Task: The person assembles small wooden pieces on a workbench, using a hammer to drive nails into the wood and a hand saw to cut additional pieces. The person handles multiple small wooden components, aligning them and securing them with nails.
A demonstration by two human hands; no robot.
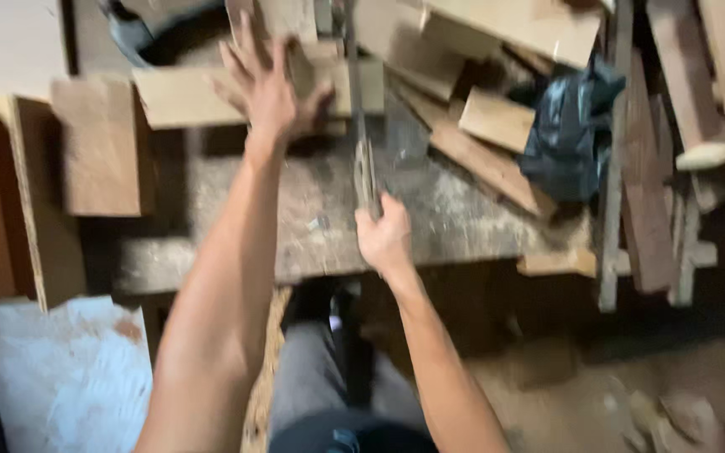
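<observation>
The left hand (268, 84) is spread open with fingers splayed, pressing down on a flat wooden board (186, 96) that lies across the far part of the counter (312, 226). The right hand (383, 235) is clenched around the handle of a hand saw (361, 126), whose narrow blade runs away from the body, just beside the board's right end. The picture is blurred, so the blade's teeth cannot be made out.

The board looks stiff, dry and fairly light, likely to skid on the dusty counter unless held flat near the cut. The saw (thin and probably springy) is best gripped at its handle. Offcuts and planks (480, 143) pile up to the right, with a crumpled black bag (568, 126) among them.
</observation>
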